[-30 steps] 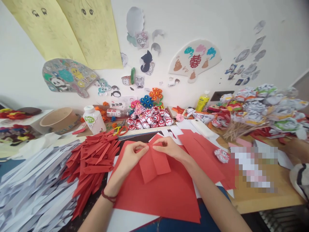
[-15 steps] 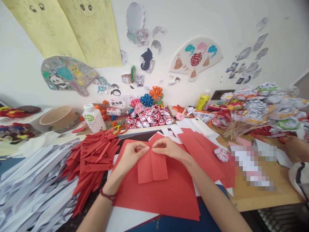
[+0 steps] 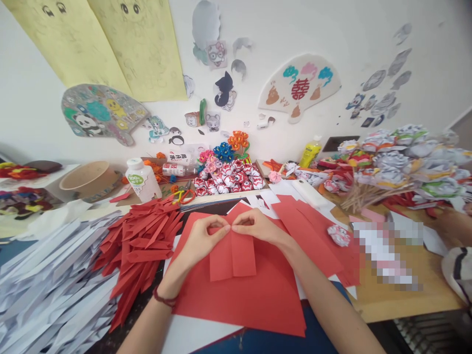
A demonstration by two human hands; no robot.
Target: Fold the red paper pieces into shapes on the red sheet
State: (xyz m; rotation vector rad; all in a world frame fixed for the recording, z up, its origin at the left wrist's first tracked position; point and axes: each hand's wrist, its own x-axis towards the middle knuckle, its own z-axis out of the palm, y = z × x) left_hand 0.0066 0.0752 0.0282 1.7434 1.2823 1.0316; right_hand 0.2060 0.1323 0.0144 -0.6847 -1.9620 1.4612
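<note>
A small red sheet of paper [image 3: 233, 258] with a crease down its middle is between my two hands. My left hand [image 3: 204, 236] pinches its far edge left of the crease, thumb and forefinger together. Just right of the crease, my right hand [image 3: 254, 226] pinches the same edge, the fingertips of both hands nearly touching. Under the small sheet lies a stack of large red paper [image 3: 236, 307] on white sheets. My fingers hide the sheet's far corners.
Folded red strips [image 3: 142, 241] and a heap of folded white strips [image 3: 55, 280] lie to the left. Behind stand a white bottle [image 3: 142, 181] and red-and-white paper pieces [image 3: 230, 179]. Paper flowers [image 3: 398, 157] lie at right, near another person's sleeve [image 3: 457, 270]. Scissors [image 3: 184, 196] lie beyond the stack.
Almost nothing differs. Both hands keep their pinch on the small red sheet, and my left fingertips have shifted very slightly right, closer to my right hand.
</note>
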